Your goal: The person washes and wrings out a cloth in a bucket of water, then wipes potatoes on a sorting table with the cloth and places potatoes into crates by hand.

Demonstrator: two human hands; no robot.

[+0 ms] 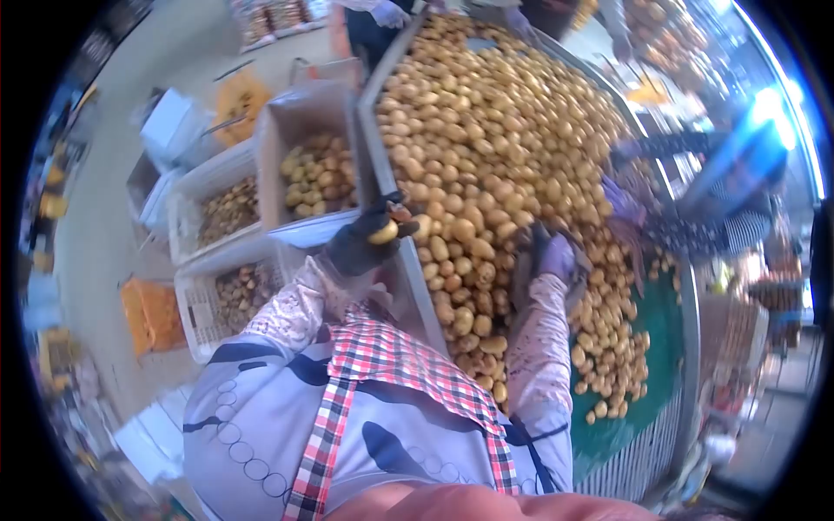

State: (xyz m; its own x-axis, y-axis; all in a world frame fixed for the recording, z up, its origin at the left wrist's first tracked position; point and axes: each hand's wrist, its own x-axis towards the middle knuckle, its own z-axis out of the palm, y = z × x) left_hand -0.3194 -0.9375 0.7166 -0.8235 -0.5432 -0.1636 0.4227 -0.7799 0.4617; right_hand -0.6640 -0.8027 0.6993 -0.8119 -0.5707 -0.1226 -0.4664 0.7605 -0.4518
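Observation:
My left hand point(360, 243), in a dark glove, is closed around a yellow potato point(382, 234) over the near left rim of the sorting table. A reddish-brown piece shows at its fingertips, too blurred to name. My right hand point(556, 258), gloved in purple and dark material, reaches down among the potatoes point(465, 230) heaped on the table. Its fingers are partly hidden there, and whether they grip anything does not show.
Left of the table stand a lined box of potatoes point(317, 174) and white crates point(195, 317) with smaller ones. An orange bag point(152, 317) lies on the floor. Across the table, a co-worker's purple-gloved hand point(624, 204) touches the heap. Green table surface point(638, 425) shows at right.

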